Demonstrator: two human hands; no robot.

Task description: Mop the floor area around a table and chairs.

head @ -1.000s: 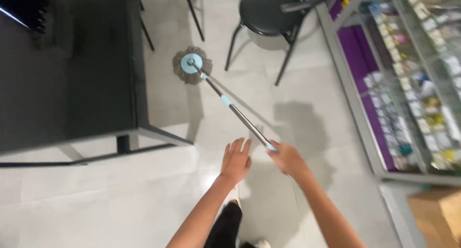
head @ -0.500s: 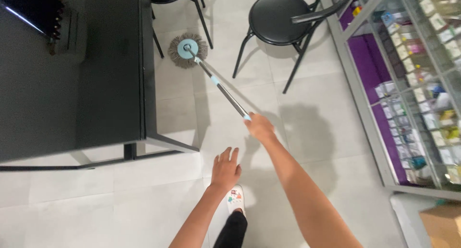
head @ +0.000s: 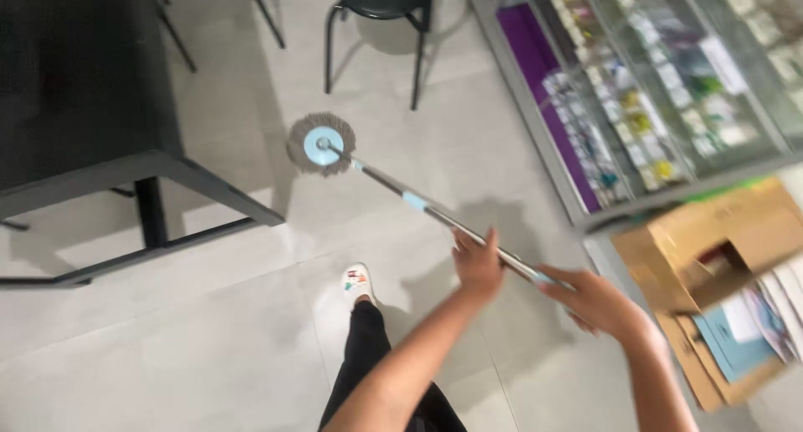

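The mop (head: 320, 144) sits with its round grey head flat on the pale tiled floor (head: 209, 348), its light-blue disc facing up, just off the corner of the dark table (head: 75, 89). Its metal handle (head: 435, 214) runs slanted from the head down and to the right, toward you, with a light-blue band partway along.

Your left hand (head: 477, 265) is on the handle lower down, fingers wrapped around the pole from below. Your right hand (head: 594, 302) grips the handle's upper end, where another light-blue section shows; the fingers curl closed over it, though motion blur softens the detail.

Below the handle, your foot in a white shoe (head: 357, 280) with coloured marks stands on the tiles, with a black trouser leg (head: 368, 357) above it.

Past the mop head stands a black chair (head: 381, 14) on thin metal legs. To the right runs a glass display case (head: 669, 81) with purple lining, filled with small packages. Beside your right hand sits an open cardboard box (head: 719, 265) holding papers.
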